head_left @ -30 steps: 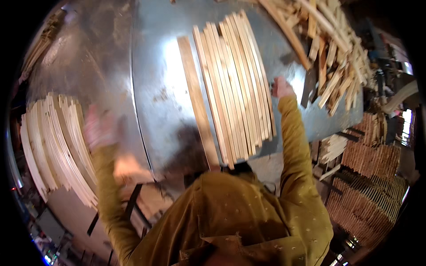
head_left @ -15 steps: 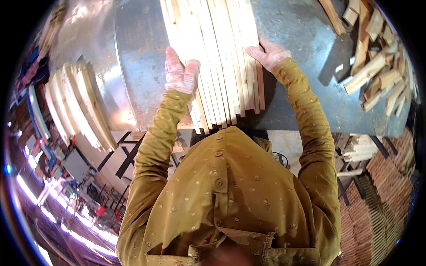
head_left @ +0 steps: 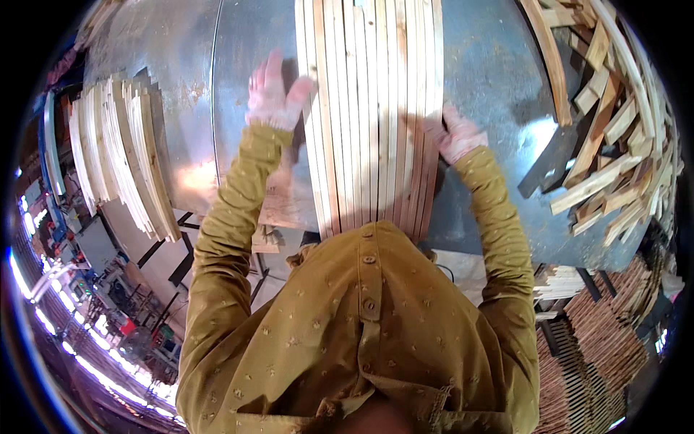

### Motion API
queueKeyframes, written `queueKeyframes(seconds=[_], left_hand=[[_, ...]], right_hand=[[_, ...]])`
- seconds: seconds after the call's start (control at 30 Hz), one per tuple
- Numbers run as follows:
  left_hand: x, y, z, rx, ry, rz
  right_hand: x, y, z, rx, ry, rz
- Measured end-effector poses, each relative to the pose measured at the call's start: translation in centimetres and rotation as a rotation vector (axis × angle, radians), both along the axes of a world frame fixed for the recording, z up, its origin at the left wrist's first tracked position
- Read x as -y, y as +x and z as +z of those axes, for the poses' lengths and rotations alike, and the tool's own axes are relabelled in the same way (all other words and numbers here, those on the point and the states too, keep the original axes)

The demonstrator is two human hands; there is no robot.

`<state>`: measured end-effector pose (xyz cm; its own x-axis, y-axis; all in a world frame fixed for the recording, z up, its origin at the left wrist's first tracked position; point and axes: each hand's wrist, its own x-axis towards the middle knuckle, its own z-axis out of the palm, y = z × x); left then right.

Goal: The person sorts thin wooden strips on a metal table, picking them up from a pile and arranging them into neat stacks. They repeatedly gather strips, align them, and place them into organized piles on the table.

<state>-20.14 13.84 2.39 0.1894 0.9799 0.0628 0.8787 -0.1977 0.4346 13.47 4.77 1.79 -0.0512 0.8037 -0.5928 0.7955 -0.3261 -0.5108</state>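
We see a row of pale wooden slats [head_left: 372,116] squared on the metal surface [head_left: 499,79] — left hand [head_left: 275,90] splayed flat against its near edge, right hand [head_left: 457,136] pressed to the other. Loose offcuts [head_left: 614,123] beyond the right hand look unsorted.

Grey sheet-metal table [head_left: 499,79], scuffed, rust spots, seam down its left part, bright glare low left. Slat stack [head_left: 116,159] on its left edge. Loose offcut pile [head_left: 614,123] at right, a dark gap beside it. Below the table: black frame legs [head_left: 181,253] on pale floor. Stacked slat bundles [head_left: 607,340] lower right. Blurred machinery and lights lower left.
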Motion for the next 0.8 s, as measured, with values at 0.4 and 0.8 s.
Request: queueKeyframes(seconds=[0.4,0.8], left_hand=[[-12.8,13.5,-1.7,-0.529,-0.140,-0.348],[7.2,9.8,-2.4,-0.190,-0.144,-0.359]], right_hand=[[14.5,-5.2,-0.3,-0.130,0.378,-0.368],[15.8,-5.2,-1.6,-0.063,0.512,-0.331]])
